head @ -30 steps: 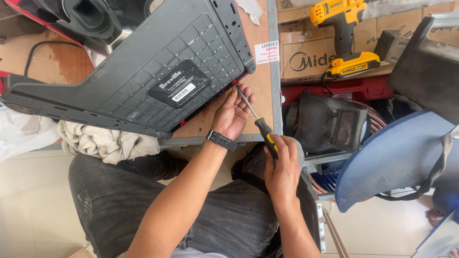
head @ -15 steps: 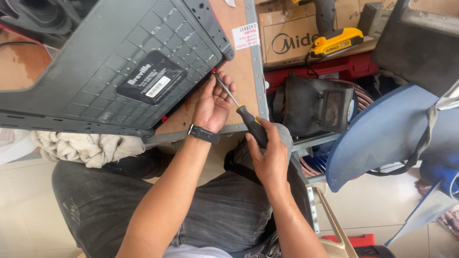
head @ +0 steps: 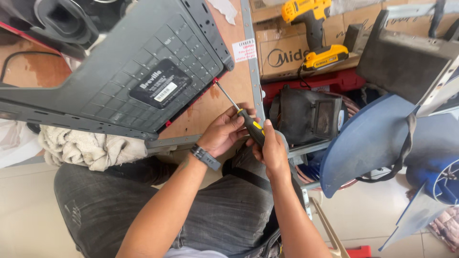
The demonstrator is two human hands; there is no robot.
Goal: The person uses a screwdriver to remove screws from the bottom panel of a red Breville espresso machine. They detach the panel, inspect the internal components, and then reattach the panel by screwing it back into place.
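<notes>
Crumpled beige cloth [head: 91, 149] at the desk's [head: 201, 112] near edge, tucked under a tipped grey plastic appliance base [head: 119, 71] with a ribbed underside and dark label. Black-and-yellow-handled screwdriver [head: 241, 118] angled up, tip at the base's lower right corner, over the near right part of the desk. Left hand [head: 224, 133], dark watch on the wrist, fingers curled round the shaft near the handle. Right hand [head: 273, 152] just beside it, fingers closed on the handle's end. Beyond the desk's right edge, yellow cordless drill [head: 313, 33] on a cardboard box [head: 282, 55]; blue curved plastic panel [head: 377, 138] farther right.
</notes>
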